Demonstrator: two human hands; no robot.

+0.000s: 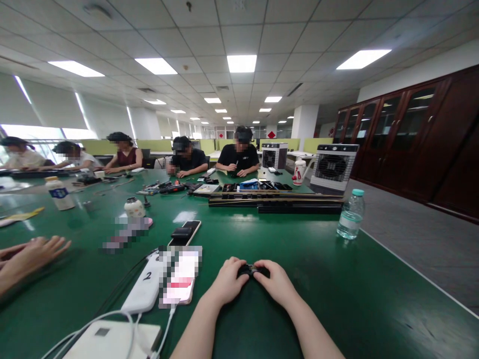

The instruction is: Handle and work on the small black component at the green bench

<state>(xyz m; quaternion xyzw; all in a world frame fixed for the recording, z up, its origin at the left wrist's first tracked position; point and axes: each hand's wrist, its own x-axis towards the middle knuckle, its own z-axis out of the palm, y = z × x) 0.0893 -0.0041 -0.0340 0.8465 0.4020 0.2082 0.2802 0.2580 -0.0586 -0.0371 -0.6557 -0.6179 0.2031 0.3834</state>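
Just above the green tabletop, my left hand (229, 280) and my right hand (276, 281) meet around a small black object (250, 269). Both hands are closed, with the thumbs on its near side and the fingers curled over its ends. A lighter metallic bit shows on its middle; my fingers cover most of the rest, so its kind cannot be made out. Left of my left hand lies a phone (182, 279) with a lit, blurred-out screen and a white cable plugged in. Beside the phone is a white power bank (144, 281) marked "2".
A clear water bottle (351, 215) stands near the right table edge. Long black rails (299, 205) and tools lie across the far side. A white box (112, 341) with cables is at front left. Another person's hands (35, 257) are at the left; several people sit beyond.
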